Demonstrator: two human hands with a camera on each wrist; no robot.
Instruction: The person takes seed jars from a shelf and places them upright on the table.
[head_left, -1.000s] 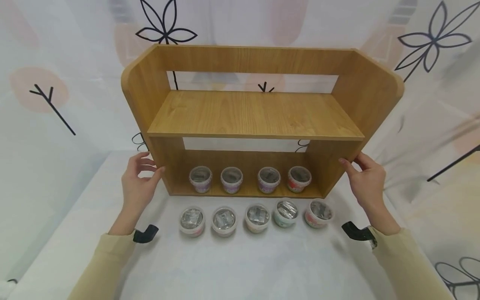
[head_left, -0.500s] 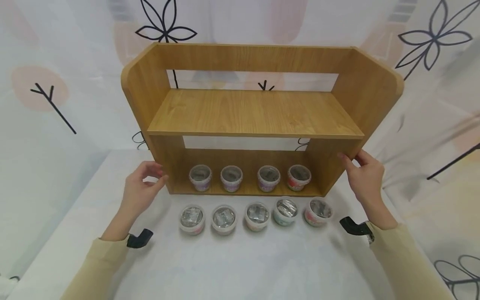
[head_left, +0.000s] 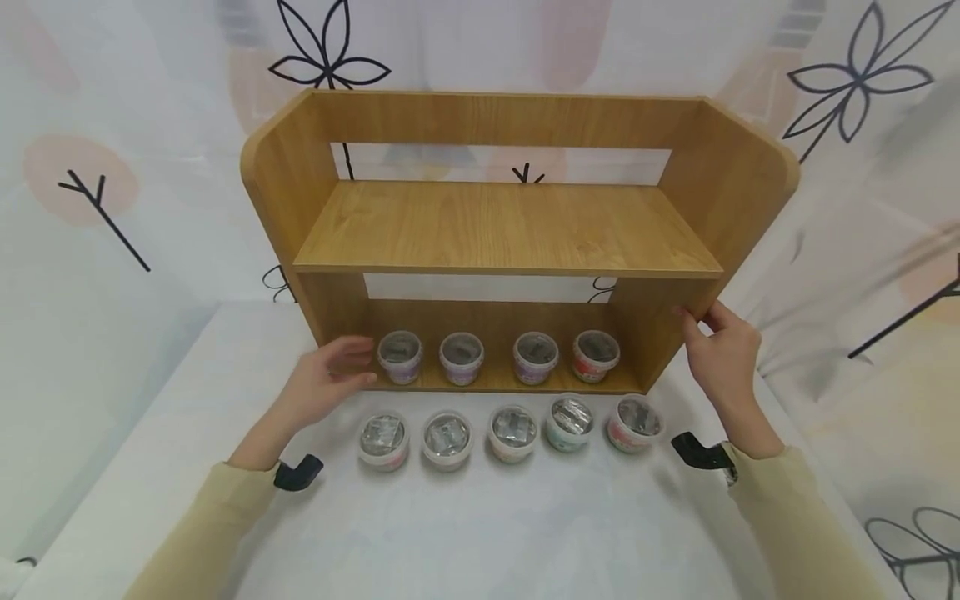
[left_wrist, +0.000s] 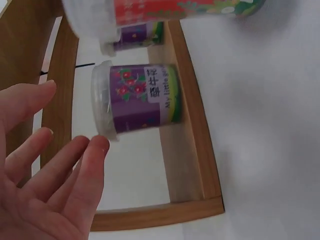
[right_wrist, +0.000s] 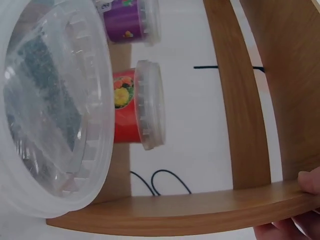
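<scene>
My left hand (head_left: 324,382) reaches in front of the shelf's left end, beside the leftmost purple cup (head_left: 401,357). In the left wrist view its fingers (left_wrist: 92,155) are spread around no object, and the fingertips are very near the clear lid of that cup (left_wrist: 142,97); contact cannot be told. With my right hand (head_left: 723,358) I grip the front edge of the right side panel of the wooden shelf (head_left: 510,225), thumb inside and fingers outside. Two more purple cups (head_left: 462,358) and a red cup (head_left: 596,357) stand in the lower compartment.
In front of the shelf, several lidded cups (head_left: 447,440) stand in a row on the white table (head_left: 480,533). The rightmost, a pinkish-red cup (head_left: 634,423), is close to the shelf's front right corner. Patterned cloth (head_left: 150,100) hangs behind and at the sides.
My left hand has left the outer left side of the shelf and moved right, to the leftmost purple cup. The right hand keeps its hold on the right panel. The cups stay put.
</scene>
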